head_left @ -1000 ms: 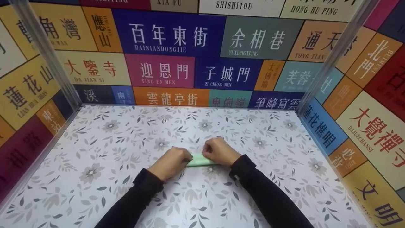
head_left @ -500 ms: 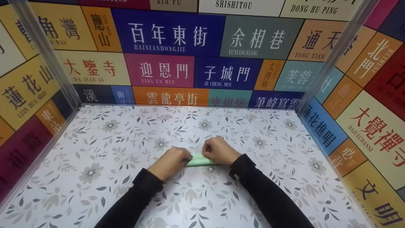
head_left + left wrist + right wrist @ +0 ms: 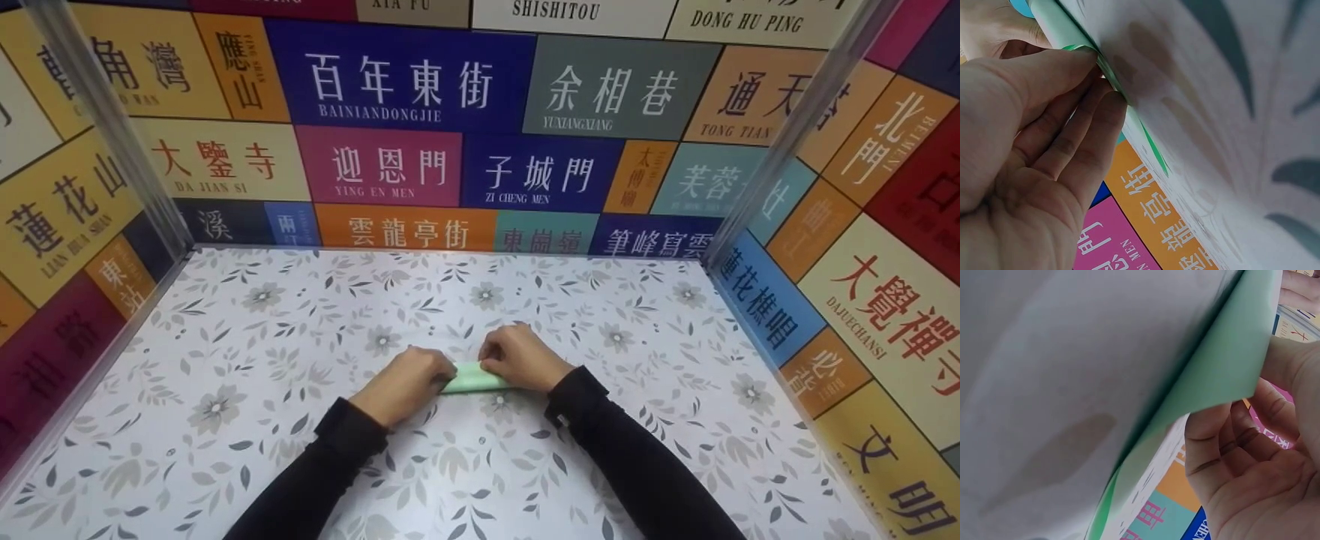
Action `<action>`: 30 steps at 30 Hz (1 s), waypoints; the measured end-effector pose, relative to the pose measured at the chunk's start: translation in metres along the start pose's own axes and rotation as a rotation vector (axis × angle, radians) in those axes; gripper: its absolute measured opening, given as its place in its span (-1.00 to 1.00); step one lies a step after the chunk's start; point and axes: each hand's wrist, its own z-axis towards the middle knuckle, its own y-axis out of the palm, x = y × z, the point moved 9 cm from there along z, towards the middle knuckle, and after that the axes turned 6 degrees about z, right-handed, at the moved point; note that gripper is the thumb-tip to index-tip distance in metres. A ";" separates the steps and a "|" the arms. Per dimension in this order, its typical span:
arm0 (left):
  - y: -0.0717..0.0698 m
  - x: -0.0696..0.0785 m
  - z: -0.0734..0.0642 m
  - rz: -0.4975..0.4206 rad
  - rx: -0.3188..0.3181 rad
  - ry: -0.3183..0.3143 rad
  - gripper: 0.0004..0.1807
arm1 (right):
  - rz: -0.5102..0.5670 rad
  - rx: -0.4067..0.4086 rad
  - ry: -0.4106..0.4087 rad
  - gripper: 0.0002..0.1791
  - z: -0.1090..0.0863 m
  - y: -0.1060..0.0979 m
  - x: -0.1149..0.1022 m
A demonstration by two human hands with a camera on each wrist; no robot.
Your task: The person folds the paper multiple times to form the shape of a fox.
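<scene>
Your left hand (image 3: 407, 381) and right hand (image 3: 523, 358) pinch the green paper (image 3: 472, 378) near opposite ends; it lies lengthwise left-to-right, below frame centre.

This looks like a small booth or enclosed work cubicle; a far wall (image 3: 495, 142), a left wall (image 3: 64, 217) and a right wall (image 3: 877, 285) stand close round the tabletop (image 3: 480, 480), all three covered in printed colour blocks (image 3: 307, 75) like street signs, with Chinese characters (image 3: 390, 166) and Latin spellings (image 3: 380, 114) such as BAINIANDONGJIE and YING EN MEN; shiny translucent strips (image 3: 112, 124) run up the far left and far right corners; the tabletop is white, patterned all over with grey flowers (image 3: 217, 409) and leaves (image 3: 240, 446).
</scene>
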 end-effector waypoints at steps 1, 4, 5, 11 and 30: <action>0.000 0.000 0.000 -0.003 -0.002 -0.004 -0.77 | -0.002 0.000 -0.001 -0.95 0.000 0.000 0.000; 0.000 -0.001 0.000 -0.012 -0.010 -0.015 -0.77 | -0.006 -0.003 0.006 -0.94 0.000 0.000 0.000; 0.000 -0.001 0.000 -0.013 -0.011 -0.017 -0.77 | -0.008 -0.004 0.009 -0.93 0.000 0.000 0.000; -0.001 0.000 0.000 -0.009 -0.013 -0.020 -0.77 | -0.016 -0.010 0.003 -0.94 -0.002 0.000 -0.001; -0.001 0.000 0.000 -0.022 -0.005 -0.021 -0.77 | -0.033 -0.008 -0.015 -0.92 -0.002 0.001 -0.005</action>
